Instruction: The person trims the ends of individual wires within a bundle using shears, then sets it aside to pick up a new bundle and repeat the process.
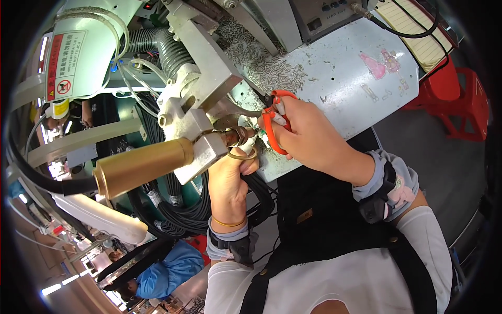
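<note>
1. Evidently, the right hand (pixel 308 125) is closed around the red-handled pliers (pixel 270 134), which sit beside the machine (pixel 214 68), over the nearer left part of the table (pixel 345 107).
2. Close by, the left hand (pixel 228 183) has its fingers curled beneath the machine's metal parts; whether they grip anything cannot be told, since the fingertips are partly hidden.
3. The pliers' tips are not plainly visible, so a slip is a fair worry: with both hands so near each other, a badly placed bite could nip a finger.
4. The brass-coloured cylinder (pixel 144 165) and its metal mount crowd the left hand. If those parts are hot, which cannot be seen, brushing against them could burn the skin.
5. Small loose bits (pixel 272 76) lie scattered on the table, thickest near the machine; a sweep of the right forearm might knock some off the edge.
6. Black cables (pixel 183 214) hang in bundles below the machine, and a wrist could snag on them if pulled back carelessly.
7. As for writing, a warning label (pixel 65 68) on the pale panel carries a red band, a yellow triangle, a barred red circle and legible print.
8. The control box (pixel 329 21) bears small lettering; marks on the lined notebook (pixel 413 36) and the apron's brown patch (pixel 304 215) are too small to read.
</note>
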Demonstrator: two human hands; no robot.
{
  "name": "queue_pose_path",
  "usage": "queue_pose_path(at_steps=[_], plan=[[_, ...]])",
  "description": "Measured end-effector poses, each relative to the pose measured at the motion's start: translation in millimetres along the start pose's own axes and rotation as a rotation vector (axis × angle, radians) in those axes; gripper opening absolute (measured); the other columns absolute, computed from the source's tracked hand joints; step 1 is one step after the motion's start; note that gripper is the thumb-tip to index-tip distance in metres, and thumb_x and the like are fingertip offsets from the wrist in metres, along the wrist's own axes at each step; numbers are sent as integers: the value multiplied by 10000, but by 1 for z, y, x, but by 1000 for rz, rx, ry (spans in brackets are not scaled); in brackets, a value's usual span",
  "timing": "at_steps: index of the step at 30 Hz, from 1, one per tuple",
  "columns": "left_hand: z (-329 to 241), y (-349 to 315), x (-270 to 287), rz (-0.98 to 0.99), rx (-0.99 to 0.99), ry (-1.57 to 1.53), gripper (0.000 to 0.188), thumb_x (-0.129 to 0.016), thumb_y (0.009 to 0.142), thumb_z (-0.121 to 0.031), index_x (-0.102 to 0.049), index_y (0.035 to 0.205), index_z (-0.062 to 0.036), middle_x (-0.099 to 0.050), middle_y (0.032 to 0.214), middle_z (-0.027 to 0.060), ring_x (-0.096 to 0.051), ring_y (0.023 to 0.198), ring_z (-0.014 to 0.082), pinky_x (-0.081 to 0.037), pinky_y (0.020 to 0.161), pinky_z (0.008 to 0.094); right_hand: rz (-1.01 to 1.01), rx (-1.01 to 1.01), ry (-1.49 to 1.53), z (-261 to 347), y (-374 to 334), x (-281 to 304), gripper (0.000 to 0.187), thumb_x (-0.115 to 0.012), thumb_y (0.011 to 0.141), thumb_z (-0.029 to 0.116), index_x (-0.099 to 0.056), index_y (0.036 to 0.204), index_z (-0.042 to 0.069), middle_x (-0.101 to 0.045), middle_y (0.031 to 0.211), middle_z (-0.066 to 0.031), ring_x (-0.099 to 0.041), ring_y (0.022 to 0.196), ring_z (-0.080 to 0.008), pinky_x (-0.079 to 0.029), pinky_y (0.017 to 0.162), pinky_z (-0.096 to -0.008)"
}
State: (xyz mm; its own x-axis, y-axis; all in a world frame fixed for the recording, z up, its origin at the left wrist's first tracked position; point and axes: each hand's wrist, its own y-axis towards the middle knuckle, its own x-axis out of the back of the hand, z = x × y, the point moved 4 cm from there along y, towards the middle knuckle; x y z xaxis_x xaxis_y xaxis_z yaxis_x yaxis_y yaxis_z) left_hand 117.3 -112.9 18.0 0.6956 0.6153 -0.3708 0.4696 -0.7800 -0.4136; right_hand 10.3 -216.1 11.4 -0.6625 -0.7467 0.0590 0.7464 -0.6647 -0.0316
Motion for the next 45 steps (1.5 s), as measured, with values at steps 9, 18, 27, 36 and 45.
queue_pose_path(at_steps=[9,18,27,36,45], plan=[[-4,-10,-6,39,37,14,148,-583,781,-47,-537,902,25,-458,618,-4,-365,503,66,-277,447,204,-12,-30,63,1,-11,-1,151,-509,839,115,-444,773,-4,-461,552,-14,-445,461,-65,-347,403,-228],[10,-57,-12,-111,-161,339,143,-562,795,-13,-567,932,29,-594,764,70,-549,674,114,-426,618,210,95,68,138,21,-39,1,116,-570,815,113,-510,794,16,-481,586,2,-448,517,-50,-348,467,-204],[11,-83,-14,-93,-262,520,155,-544,817,-13,-561,967,22,-600,740,54,-549,645,104,-426,613,201,158,71,-16,19,-52,-1,96,-637,764,85,-591,780,3,-555,638,-31,-518,542,-70,-383,476,-213],[23,-77,-26,42,-118,347,191,-544,812,1,-528,1001,20,-589,794,71,-535,650,99,-428,604,204,168,44,103,4,-56,-6,139,-644,766,110,-579,726,-7,-533,553,-36,-513,505,-75,-392,451,-212],[21,-80,-14,-59,-405,737,189,-580,770,39,-525,947,-2,-580,792,69,-556,709,124,-436,649,213,145,30,-95,11,-56,5,288,-605,806,194,-524,608,1,-503,521,-17,-455,418,-70,-337,384,-215]])
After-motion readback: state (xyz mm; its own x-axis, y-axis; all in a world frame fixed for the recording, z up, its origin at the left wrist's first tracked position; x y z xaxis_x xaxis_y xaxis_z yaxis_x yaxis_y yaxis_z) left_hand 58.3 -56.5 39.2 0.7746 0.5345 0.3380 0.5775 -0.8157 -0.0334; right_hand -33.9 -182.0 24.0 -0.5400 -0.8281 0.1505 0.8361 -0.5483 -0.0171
